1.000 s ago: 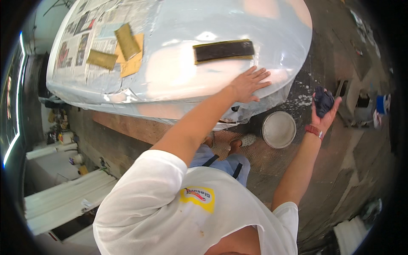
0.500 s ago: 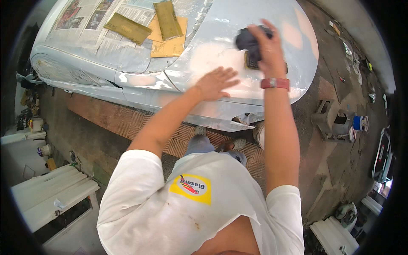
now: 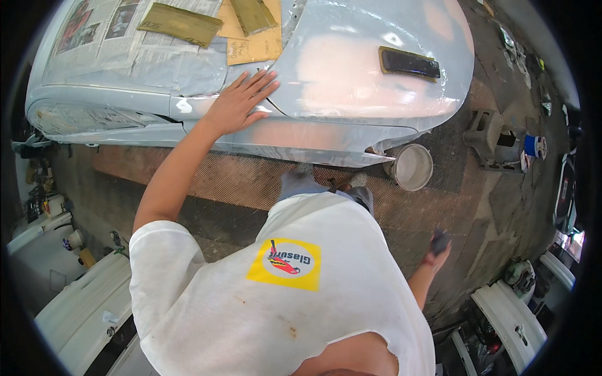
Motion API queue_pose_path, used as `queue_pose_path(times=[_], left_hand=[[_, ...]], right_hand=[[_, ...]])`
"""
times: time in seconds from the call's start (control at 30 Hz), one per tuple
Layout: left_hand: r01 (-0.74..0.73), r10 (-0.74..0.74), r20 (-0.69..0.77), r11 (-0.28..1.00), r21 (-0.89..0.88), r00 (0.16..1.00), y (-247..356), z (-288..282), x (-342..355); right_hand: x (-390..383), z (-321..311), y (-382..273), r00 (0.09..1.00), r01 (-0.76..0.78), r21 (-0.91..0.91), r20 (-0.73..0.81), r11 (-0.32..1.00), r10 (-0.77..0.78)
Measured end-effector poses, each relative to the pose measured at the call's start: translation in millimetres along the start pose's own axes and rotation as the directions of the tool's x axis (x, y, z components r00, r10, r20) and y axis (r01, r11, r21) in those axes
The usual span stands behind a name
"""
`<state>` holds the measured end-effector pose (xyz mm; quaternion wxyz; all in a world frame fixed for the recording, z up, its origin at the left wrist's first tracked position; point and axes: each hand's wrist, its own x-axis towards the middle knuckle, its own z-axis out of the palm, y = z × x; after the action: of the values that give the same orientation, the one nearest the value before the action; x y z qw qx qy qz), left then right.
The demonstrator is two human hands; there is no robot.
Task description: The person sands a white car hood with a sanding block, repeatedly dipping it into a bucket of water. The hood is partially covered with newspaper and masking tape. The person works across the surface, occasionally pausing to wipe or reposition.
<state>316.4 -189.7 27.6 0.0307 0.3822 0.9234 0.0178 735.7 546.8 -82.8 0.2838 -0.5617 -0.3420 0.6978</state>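
Observation:
My left hand (image 3: 239,103) lies flat with fingers spread on the pale grey car body (image 3: 376,109), beside a panel seam. Low on the right, away from the car, my right hand (image 3: 433,257) grips a dark cloth (image 3: 441,240), partly hidden by the fingers. On the curved panel, over whitish-pink sanded patches (image 3: 332,69), rests a black sanding block (image 3: 409,63) with yellowish sandpaper under it. Folded sandpaper pieces (image 3: 179,26) and a tan paper sheet (image 3: 254,51) lie on newspaper masking (image 3: 132,53) at the upper left.
A round bucket (image 3: 412,168) of cloudy liquid stands by the car's lower edge, near my feet. Farther right are a grey stand-like block (image 3: 492,141) and a blue-and-white can (image 3: 535,146). White panels (image 3: 88,307) stand at the lower left, another (image 3: 509,323) at lower right.
My right hand has left the car panel with the cloth and swung down to the right, uncovering the sanding block. My left hand has shifted left along the body. The bucket shows more fully.

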Motion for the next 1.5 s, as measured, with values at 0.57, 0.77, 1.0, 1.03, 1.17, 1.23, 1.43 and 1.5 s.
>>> queue_pose_path(times=[0.57,0.77,1.0,1.03,1.17,1.23,1.43,1.5], left_hand=[[0.085,-0.084,0.005,0.995,-0.059,0.996,142,64,33],[0.104,-0.111,-0.079,0.991,-0.085,0.991,189,62,118],[0.216,-0.227,-0.128,0.972,-0.091,0.965,159,52,131],[0.255,-0.262,-0.108,0.964,-0.073,0.959,150,49,123],[0.352,-0.346,-0.161,0.936,0.009,0.924,111,33,66],[0.382,-0.384,-0.255,0.922,-0.061,0.887,88,21,36],[0.44,-0.519,-0.094,0.796,-0.414,0.85,14,-17,-12],[0.42,-0.51,-0.066,0.769,-0.482,0.858,1,-20,-10]], right_hand=[[-57,-186,-16,0.946,-0.099,-0.204,-0.323,0.974,0.029],[-8,121,-69,0.917,0.296,-0.402,0.373,0.866,-0.14],[-236,467,46,0.11,0.906,-0.138,0.99,0.4,0.093],[-270,480,60,0.039,0.904,-0.058,0.998,0.423,0.052],[-320,497,64,-0.098,0.788,0.095,0.995,0.608,-0.028],[-293,488,47,-0.045,0.808,0.084,0.996,0.583,-0.082],[-119,355,18,0.674,0.547,-0.373,0.728,0.749,-0.129],[-60,267,12,0.792,0.559,-0.535,0.572,0.634,-0.215]])
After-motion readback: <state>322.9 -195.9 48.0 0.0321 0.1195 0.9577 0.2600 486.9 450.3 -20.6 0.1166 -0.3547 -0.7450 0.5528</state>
